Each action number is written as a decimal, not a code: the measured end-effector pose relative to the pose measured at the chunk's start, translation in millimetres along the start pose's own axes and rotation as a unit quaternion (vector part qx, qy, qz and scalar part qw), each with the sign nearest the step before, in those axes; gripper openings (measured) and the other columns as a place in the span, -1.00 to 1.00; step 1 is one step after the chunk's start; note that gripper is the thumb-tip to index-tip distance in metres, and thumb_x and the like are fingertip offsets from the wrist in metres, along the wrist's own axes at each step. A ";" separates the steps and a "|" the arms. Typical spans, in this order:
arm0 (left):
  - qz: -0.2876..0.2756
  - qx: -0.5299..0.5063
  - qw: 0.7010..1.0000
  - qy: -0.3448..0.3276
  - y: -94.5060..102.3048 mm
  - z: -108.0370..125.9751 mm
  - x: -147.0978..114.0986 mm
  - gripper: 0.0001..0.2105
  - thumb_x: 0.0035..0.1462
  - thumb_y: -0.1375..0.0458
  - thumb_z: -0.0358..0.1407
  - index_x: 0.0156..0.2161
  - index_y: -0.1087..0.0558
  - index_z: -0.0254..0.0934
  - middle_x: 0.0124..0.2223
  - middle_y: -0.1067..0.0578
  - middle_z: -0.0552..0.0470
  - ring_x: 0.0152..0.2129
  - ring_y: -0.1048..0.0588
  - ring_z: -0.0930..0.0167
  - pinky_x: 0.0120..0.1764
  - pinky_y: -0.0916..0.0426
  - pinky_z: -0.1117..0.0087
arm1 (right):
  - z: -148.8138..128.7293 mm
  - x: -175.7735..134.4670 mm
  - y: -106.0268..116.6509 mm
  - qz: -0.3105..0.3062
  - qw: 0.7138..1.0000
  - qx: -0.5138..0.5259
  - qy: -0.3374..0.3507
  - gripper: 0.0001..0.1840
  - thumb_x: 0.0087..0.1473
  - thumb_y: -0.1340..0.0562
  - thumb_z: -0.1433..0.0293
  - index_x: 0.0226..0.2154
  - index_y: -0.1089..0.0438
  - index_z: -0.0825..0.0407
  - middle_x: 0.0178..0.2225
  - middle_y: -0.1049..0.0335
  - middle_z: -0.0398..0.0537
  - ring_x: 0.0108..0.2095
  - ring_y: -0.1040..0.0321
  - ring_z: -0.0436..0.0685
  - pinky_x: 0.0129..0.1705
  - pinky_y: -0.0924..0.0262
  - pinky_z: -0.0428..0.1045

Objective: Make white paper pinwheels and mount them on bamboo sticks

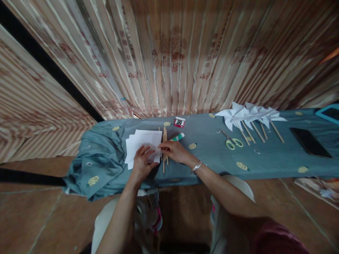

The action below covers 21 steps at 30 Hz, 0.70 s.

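My left hand (143,161) spread over white paper stack (145,138) on tabletop (205,157); my right hand (175,151) at stack's right edge, over wooden sticks (164,167), bunched, cannot tell if gripping. Paper likely light, limp, easily creased; best pinched lightly by edge or corner.

Black phone (310,142); pleated, printed curtain (169,81)

On the table (209,150) before me, sticks (165,135) lie right of the paper sheets (145,139); behind the tube (178,137) sits a small box (179,122); scissors (229,143), pinwheels (251,116) and a phone (309,142) lie farther right.
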State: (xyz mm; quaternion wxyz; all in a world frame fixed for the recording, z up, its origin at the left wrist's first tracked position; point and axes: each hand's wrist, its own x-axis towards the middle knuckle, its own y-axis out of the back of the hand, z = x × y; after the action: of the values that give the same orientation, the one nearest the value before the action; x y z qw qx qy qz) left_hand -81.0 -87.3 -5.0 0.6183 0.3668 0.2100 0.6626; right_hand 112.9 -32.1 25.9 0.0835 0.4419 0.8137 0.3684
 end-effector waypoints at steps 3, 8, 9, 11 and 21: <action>-0.012 0.009 1.000 -0.006 -2.3 -1.8 0.1 -0.60 -0.22 -0.34 -0.30 -0.15 -0.56 -0.19 0.04 -0.50 -0.09 0.14 -0.30 0.08 0.18 -0.20 -0.02 | -3.3 -6.3 -2.2 -0.050 0.994 -0.067 0.069 -0.64 0.05 -0.24 0.62 -0.09 -0.47 0.05 -0.08 -0.47 0.07 -0.04 -0.38 0.16 0.03 -0.19 0.06; -0.010 -0.014 1.000 0.006 -0.5 -2.5 0.1 -0.67 -0.12 -0.30 -0.25 -0.16 -0.57 -0.23 0.01 -0.52 -0.12 0.11 -0.35 0.11 0.16 -0.24 0.01 | -8.7 -7.0 -7.0 -0.080 0.982 -0.136 0.101 -0.74 0.11 -0.21 0.57 -0.12 -0.48 0.13 0.00 -0.42 0.16 0.01 -0.35 0.19 0.06 -0.18 0.06; -0.006 -0.022 1.000 0.007 0.4 -2.8 0.1 -0.70 -0.09 -0.29 -0.24 -0.18 -0.58 -0.22 0.01 -0.53 -0.11 0.10 -0.36 0.13 0.15 -0.25 0.01 | -9.3 -6.0 -7.3 -0.083 0.981 -0.137 0.106 -0.77 0.14 -0.19 0.56 -0.15 -0.49 0.14 -0.03 -0.44 0.15 -0.02 -0.37 0.18 0.04 -0.19 0.04; 0.001 -0.040 0.999 0.006 2.1 -3.5 -0.2 -0.75 -0.02 -0.25 -0.22 -0.20 -0.58 -0.22 -0.01 -0.55 -0.10 0.07 -0.39 0.16 0.13 -0.28 0.03 | -10.0 -4.2 -8.0 -0.085 0.980 -0.134 0.116 -0.78 0.18 -0.14 0.56 -0.20 -0.50 0.16 -0.10 -0.49 0.13 -0.08 -0.40 0.16 -0.01 -0.21 0.01; 0.010 -0.088 0.996 0.001 7.1 1.4 -1.9 -0.75 0.09 -0.14 -0.16 -0.26 -0.61 -0.22 -0.16 -0.61 -0.10 -0.09 -0.52 0.22 0.05 -0.38 0.10 | -8.7 0.6 -13.1 -0.043 0.996 -0.073 0.041 -0.82 0.17 -0.18 0.55 -0.30 -0.52 0.14 -0.33 -0.54 0.04 -0.29 -0.41 0.08 -0.24 -0.15 -0.08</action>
State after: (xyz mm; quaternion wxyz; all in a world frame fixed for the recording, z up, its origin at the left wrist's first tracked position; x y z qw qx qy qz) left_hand -84.7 -90.4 0.7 0.6412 0.3126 0.1477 0.6851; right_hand 99.9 -40.6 23.5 0.0977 0.3834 0.8060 0.4403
